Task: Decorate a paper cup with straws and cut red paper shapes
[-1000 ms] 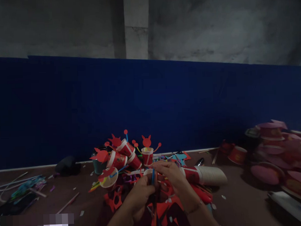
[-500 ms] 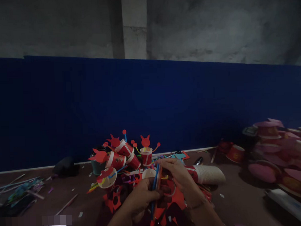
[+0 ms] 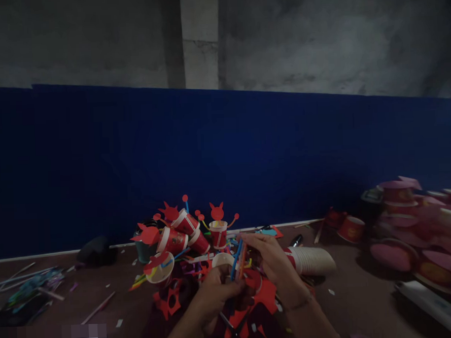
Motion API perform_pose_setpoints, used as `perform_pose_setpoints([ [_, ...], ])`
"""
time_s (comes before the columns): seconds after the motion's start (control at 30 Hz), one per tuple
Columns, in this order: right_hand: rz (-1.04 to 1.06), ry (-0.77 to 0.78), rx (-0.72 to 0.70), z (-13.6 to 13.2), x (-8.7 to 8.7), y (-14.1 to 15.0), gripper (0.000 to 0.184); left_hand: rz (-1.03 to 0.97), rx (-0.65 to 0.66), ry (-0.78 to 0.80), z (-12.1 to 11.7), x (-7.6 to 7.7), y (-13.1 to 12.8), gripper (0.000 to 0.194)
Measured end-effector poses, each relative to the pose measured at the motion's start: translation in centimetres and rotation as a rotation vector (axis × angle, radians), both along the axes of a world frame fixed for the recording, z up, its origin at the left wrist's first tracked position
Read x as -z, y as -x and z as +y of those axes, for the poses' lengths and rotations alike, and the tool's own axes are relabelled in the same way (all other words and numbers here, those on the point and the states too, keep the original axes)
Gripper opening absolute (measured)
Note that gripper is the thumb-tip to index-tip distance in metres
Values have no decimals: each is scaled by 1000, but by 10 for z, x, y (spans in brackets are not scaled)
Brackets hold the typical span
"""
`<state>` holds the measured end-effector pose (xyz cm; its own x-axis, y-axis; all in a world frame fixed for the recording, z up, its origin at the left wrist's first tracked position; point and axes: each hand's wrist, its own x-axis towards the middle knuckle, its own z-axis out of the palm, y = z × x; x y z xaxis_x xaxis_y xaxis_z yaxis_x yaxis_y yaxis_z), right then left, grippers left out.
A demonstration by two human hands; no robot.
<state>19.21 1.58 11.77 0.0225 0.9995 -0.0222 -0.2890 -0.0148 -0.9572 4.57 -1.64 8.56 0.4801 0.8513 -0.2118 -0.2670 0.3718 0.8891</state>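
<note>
Left hand (image 3: 217,292) clamps slim blue and orange straws (image 3: 236,261), likely steadying them, left of white-and-red paper-cup stack (image 3: 313,262); right hand (image 3: 271,256) meets tips, grip unclear.

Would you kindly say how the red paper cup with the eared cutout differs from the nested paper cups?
The eared cup stands upright; the nested cups lie sideways. The eared cup bears red cutouts; the nested cups show none. Both show red and white.

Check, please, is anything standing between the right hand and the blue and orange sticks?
Nothing visible: the right hand's fingers are at the upper ends of the blue and orange sticks. The paper cup appears beyond them, not between.
</note>
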Motion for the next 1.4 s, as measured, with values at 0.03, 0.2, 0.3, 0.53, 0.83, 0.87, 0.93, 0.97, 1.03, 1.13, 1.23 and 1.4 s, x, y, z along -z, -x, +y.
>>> perform_pose_setpoints([
  [0.03, 9, 2, -5, -1, -1, 1, 21, -7, -8, -14, 0, 2, -1, 45],
  [0.2, 20, 11, -4, -1, -2, 2, 25, -2, -33, -99, 0, 8, -6, 43],
  [0.3, 25, -2, -8, 1, -1, 0, 27, 17, -4, -124, 1, 5, -4, 44],
  [0.53, -21, 1, -17, 2, 0, -5, 26, 106, 35, -163, 0, -5, -3, 40],
  [0.83, -61, 22, -38, 0, 1, -2, 25, 156, -34, -214, 1, 4, -9, 49],
  [0.87, -65, 24, -38, 0, 0, -2, 27, 160, -33, -211, 1, 4, -8, 49],
  [0.93, -81, 22, -27, -1, -2, -4, 29, 176, -31, -204, 4, 4, -6, 48],
  [0.97, -86, 20, -16, -1, -3, -4, 30, 189, -32, -201, 6, 4, -4, 48],
  [1.03, -91, 21, 3, -1, -5, -6, 31, 219, -46, -199, 10, 4, 0, 49],
  [1.13, -78, 17, -4, 0, -6, -7, 31, 248, -75, -204, 14, 4, 5, 46],
  [1.23, -80, -9, 7, 0, -6, -7, 29, 287, -75, -224, 13, 3, 6, 36],
  [1.4, -124, -9, 24, 0, -5, -8, 29, 402, -102, -313, 9, -3, 4, 14],
])
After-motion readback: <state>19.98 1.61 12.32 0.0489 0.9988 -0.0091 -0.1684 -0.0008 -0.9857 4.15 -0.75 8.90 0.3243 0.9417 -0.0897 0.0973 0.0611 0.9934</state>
